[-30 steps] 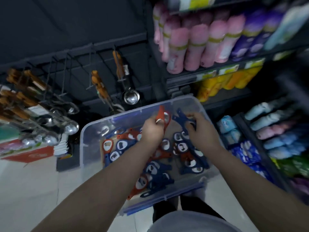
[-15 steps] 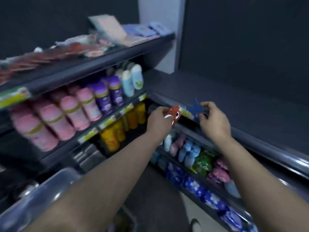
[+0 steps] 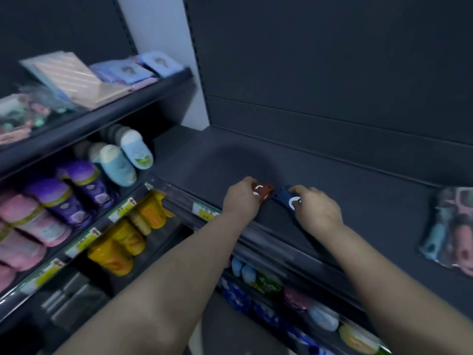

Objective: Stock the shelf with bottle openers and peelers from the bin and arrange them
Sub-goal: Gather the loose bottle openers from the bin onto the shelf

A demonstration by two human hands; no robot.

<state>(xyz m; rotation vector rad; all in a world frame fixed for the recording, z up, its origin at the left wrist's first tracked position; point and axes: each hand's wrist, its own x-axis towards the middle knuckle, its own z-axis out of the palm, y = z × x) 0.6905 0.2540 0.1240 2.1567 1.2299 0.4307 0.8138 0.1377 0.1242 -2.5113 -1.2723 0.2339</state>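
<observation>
Left hand (image 3: 240, 202) grips red opener (image 3: 263, 192), right hand (image 3: 318, 212) grips blue opener (image 3: 285, 199), both near the front of the dark shelf (image 3: 358, 198); risk: released this close to the lip, either slides off or they overlap.

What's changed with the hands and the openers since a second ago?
Both hands rose out of the bin and swung over to the dark shelf, where they are now low near its front edge. The left hand still grips the red opener, the right hand the blue opener; neither was let go.
</observation>
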